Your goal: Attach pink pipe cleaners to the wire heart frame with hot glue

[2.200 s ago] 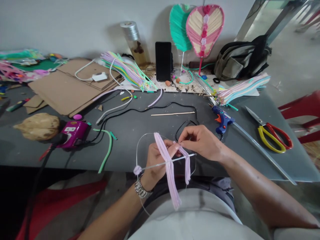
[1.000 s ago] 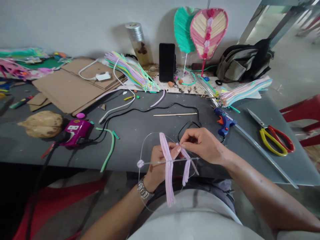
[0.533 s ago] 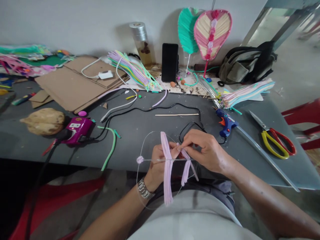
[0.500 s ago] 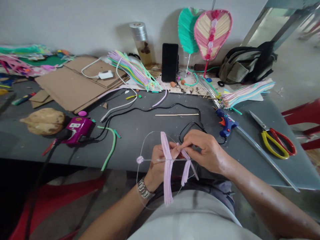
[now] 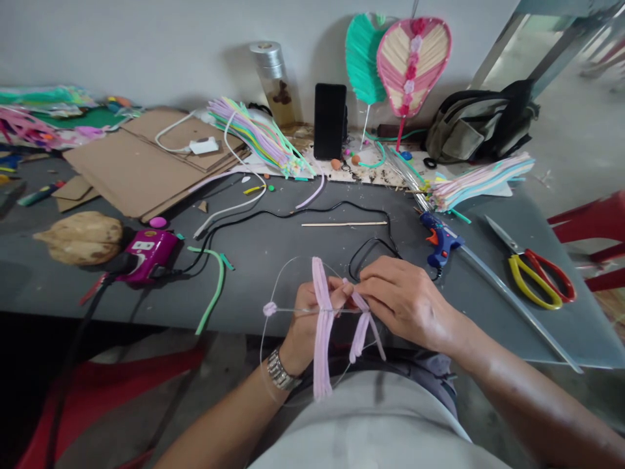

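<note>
My left hand (image 5: 312, 312) is closed on a thin wire frame (image 5: 275, 286), a heart-like loop with a straight stem across its middle. Lilac pipe cleaners (image 5: 322, 358) cross the frame as one long band, and a shorter lilac bundle (image 5: 360, 335) hangs nearer the right hand. A small lilac knot (image 5: 269, 309) sits at the stem's left end. My right hand (image 5: 398, 296) pinches a lilac pipe cleaner close to the left fingertips; its pinched end is hidden by the fingers.
A blue glue gun (image 5: 442, 241) and scissors (image 5: 532, 273) lie to the right. A purple power socket (image 5: 149, 255) stands left, its black cable (image 5: 293, 212) crossing the table. Behind are pipe cleaner bundles (image 5: 258, 137), a phone (image 5: 330, 120), a bottle (image 5: 276, 85) and two leaf-shaped fans (image 5: 415, 65).
My right hand has turned slightly, its fingers more folded over the pipe cleaner by the stem. My left hand still holds the frame, and the whole view has shifted a little.
</note>
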### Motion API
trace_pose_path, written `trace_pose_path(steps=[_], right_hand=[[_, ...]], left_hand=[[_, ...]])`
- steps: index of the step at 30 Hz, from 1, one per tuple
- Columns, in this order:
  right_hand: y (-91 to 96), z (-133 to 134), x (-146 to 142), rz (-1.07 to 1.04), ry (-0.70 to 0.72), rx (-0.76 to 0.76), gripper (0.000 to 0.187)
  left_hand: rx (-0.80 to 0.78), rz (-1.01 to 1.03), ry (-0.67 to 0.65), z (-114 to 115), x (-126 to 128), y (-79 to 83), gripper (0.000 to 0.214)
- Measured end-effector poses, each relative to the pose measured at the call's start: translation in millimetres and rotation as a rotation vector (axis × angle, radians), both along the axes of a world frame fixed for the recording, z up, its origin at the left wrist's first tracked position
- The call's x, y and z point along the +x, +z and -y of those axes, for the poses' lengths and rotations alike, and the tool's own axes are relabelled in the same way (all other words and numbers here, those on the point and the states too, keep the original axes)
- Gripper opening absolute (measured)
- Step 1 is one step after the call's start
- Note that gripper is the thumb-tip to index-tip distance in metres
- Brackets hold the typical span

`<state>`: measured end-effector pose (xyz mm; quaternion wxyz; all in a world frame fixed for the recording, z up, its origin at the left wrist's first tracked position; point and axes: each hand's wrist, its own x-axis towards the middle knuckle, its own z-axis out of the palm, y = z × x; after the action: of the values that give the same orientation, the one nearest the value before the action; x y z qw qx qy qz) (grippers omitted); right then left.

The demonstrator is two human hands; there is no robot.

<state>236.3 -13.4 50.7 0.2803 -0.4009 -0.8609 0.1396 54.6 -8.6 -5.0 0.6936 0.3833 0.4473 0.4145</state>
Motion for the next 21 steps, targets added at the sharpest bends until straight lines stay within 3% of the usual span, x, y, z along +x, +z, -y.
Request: trace_pose_path(steps=[2,5,7,9,15,19,21], right_hand=[[-1.2,2.3,2.8,-0.126,-0.095,-0.135,0.023],[-1.5,3.1,7.3,-0.280,-0.231,-0.517,0.017],[-0.4,1.2,9.0,-0.340,-0.221,-0.763,0.021],[1.1,-2.1,9.0,-0.413,-0.184,-0.912,0.027],[4.8,-14.1,7.0,-0.456,-0.112,-1.094,0.024],[8.6,-24.5,16.4,-0.392,-0.066,-1.114,0.022],[12.1,-31.1,23.1,-0.316,-0.048,-1.086,0.020]], left_hand=[[0.057,0.006,-0.014,-0.9,0.1,4.7,0.027],[0.122,-0.064,0.016,-0.9,0.2,12.5,0.025],[0.178,-0.088,0.042,0.4,1.1,14.9,0.023],[0.235,-0.092,0.051,2.6,3.2,13.6,0.022],[0.370,-0.100,0.069,5.8,4.7,2.4,0.020],[0.455,-0.308,-0.238,-13.8,-25.3,11.2,0.020],[0.410,-0.449,-0.316,-31.2,-48.6,23.2,0.025]])
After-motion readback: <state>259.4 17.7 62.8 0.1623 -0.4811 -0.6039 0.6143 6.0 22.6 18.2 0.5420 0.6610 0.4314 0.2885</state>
